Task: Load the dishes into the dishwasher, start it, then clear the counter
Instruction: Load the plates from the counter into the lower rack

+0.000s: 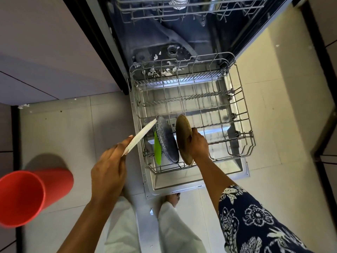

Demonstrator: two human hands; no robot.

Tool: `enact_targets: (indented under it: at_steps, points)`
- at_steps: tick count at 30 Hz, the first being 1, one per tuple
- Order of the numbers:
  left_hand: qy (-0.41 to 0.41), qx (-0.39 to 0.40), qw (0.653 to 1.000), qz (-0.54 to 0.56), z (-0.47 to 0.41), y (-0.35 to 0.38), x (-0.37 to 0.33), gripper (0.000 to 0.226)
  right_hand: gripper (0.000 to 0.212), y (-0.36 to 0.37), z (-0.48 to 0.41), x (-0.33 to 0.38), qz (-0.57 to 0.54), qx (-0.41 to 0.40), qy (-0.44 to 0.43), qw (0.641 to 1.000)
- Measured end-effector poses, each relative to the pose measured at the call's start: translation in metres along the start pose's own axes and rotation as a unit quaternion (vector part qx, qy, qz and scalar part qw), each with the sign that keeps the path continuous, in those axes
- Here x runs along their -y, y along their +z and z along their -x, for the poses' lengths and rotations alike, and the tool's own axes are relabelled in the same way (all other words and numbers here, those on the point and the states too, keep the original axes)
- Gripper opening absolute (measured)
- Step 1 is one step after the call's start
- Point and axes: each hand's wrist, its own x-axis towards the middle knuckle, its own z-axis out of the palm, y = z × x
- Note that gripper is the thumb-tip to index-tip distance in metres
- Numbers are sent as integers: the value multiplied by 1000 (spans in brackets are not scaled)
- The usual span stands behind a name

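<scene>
The dishwasher's lower rack [244, 125] is pulled out over the open door [182, 187]. At its near left end a green plate [157, 152] and a dark speckled plate [166, 141] stand on edge side by side. My right hand [197, 145] grips a brown plate [184, 139], upright in the rack just right of the speckled one. My left hand [109, 167] holds a white plate [140, 136] edge-on, tilted, its far tip near the top of the speckled plate. The upper rack [182, 10] sits inside the tub.
A red bin [27, 196] stands on the tiled floor at my left. Grey cabinet fronts [45, 61] run along the left. White scraps lie at the rack's far left corner [160, 72] and in the tub. My feet are against the door's front edge.
</scene>
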Motion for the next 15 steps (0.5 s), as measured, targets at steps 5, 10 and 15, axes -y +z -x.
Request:
enact_targets:
  at_steps: [5, 10, 15]
  points:
    - [54, 31, 998, -22, 1, -6, -8, 46, 60, -17, -2, -4, -16, 25, -40, 999]
    - [190, 66, 979, -17, -8, -20, -20, 37, 87, -46, 42, 8, -53, -9, -306, 951]
    - [307, 70, 949, 8, -29, -20, -42, 25, 50, -61, 77, -10, -121, -28, -366, 922]
